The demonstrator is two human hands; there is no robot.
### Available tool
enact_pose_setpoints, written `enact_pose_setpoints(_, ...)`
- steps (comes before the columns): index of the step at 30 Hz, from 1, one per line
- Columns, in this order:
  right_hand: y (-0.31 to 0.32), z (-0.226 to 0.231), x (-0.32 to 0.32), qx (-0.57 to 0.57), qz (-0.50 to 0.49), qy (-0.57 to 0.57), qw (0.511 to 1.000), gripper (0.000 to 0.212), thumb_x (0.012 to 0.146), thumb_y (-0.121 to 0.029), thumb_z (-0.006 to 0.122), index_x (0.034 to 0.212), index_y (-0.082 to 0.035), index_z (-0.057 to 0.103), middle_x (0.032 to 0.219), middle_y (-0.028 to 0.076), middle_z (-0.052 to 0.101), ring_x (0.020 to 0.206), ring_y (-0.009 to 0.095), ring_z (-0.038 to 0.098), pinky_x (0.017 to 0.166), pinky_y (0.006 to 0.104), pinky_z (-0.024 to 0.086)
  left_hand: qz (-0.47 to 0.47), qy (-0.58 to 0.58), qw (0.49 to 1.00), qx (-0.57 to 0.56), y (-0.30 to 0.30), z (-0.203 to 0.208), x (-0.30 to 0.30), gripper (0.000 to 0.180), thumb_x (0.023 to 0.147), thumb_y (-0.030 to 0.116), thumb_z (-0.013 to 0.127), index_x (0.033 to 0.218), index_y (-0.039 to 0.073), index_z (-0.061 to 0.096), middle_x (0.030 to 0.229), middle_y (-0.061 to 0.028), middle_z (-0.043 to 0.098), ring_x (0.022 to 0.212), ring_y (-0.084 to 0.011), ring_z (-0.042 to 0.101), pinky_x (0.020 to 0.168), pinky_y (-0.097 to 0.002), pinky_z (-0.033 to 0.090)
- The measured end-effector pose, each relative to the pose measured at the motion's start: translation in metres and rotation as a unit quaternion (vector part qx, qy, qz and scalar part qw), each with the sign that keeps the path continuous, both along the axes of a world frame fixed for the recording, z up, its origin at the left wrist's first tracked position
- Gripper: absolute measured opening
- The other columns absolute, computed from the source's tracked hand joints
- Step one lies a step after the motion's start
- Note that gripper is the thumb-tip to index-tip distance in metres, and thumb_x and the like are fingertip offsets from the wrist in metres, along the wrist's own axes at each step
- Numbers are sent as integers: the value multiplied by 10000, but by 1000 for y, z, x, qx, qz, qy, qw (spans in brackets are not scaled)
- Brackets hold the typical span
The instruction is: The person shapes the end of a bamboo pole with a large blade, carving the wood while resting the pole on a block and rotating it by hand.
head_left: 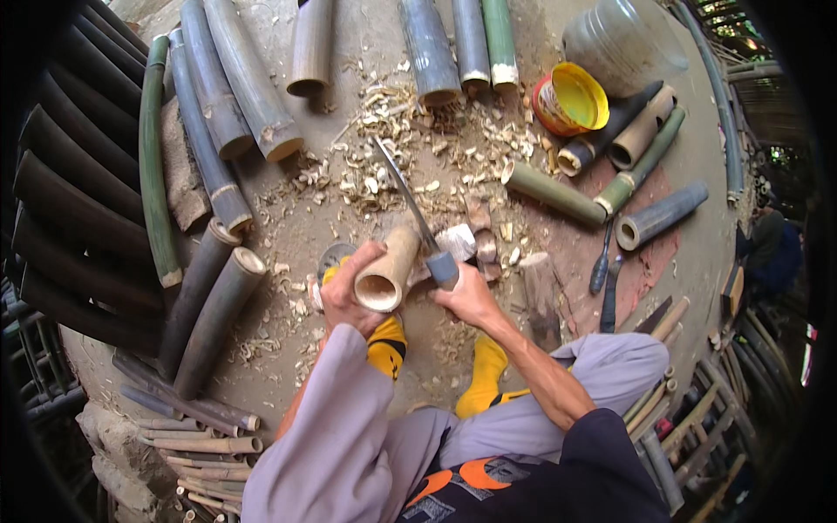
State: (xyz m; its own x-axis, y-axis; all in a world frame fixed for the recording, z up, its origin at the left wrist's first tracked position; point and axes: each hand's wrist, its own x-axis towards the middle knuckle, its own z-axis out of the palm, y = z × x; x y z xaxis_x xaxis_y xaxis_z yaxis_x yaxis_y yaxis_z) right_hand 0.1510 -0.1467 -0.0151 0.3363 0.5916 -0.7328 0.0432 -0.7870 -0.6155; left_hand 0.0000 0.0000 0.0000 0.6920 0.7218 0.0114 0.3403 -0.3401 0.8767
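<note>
My left hand [349, 292] is closed around the side of a short, pale bamboo tube [400, 254], whose hollow end faces me. In my right hand [469, 299] is the grey handle of a long knife [404, 186]. Its dark, narrow blade slants up and to the left, just right of the tube and pointing away from me. Whether the blade touches the tube, I cannot tell. A whitish block [457, 242] and a few small wooden pieces lie right beside the knife. Under my hands show my yellow socks [482, 376].
Pale shavings [375, 179] litter the floor ahead. Bamboo tubes [214, 318] lie at the left, far side and right. A yellow-red tub [571, 98] stands by a clear plastic container [623, 48]. Dark-handled tools [601, 270] rest at right; dark split bamboo [83, 196] is stacked far left.
</note>
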Motion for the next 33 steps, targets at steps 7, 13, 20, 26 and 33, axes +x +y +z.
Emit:
enact_pose_setpoints(7, 12, 45, -1, 358, -192, -182, 895, 348, 785, -113, 718, 1031, -25, 488, 767, 95, 642, 693, 158, 659, 581, 272, 516, -3, -35, 999, 9, 4, 3, 22, 605, 568, 131, 860, 1107, 92, 590, 1016, -121, 678, 928, -237, 679, 804, -323, 544)
enact_pose_setpoints(13, 9, -28, 7, 150, -61, -150, 975, 458, 732, -139, 735, 1100, 14, 511, 839, 155, 667, 716, 249, 671, 648, 372, 527, 5, -60, 998, -18, 4, 10, 33, 534, 580, 114, 853, 1062, 64, 628, 993, -121, 675, 896, -265, 673, 809, -324, 523)
enact_pose_setpoints(20, 23, 52, 9, 327, -181, -186, 909, 398, 769, -137, 747, 1064, -3, 516, 811, 114, 659, 718, 203, 663, 642, 331, 529, 132, -69, 984, -98, 23, -3, 11, 619, 560, 90, 873, 1117, 84, 603, 1043, -77, 678, 969, -205, 661, 882, -314, 525)
enact_pose_setpoints(26, 7, -27, 10, 126, -66, -190, 972, 331, 764, -81, 687, 1013, 37, 503, 731, 133, 643, 583, 242, 642, 502, 337, 505, 97, -46, 991, -76, 17, 3, 22, 590, 555, 118, 880, 1078, 88, 609, 1034, -71, 682, 972, -190, 662, 868, -315, 528)
enact_pose_setpoints(33, 31, 58, 10, 295, -198, -182, 917, 345, 747, -89, 716, 1013, 15, 522, 720, 121, 638, 605, 190, 639, 564, 326, 507, 132, -3, 979, -153, 20, 3, 10, 647, 569, 73, 850, 1150, 47, 567, 1108, -86, 632, 1049, -206, 609, 956, -333, 465)
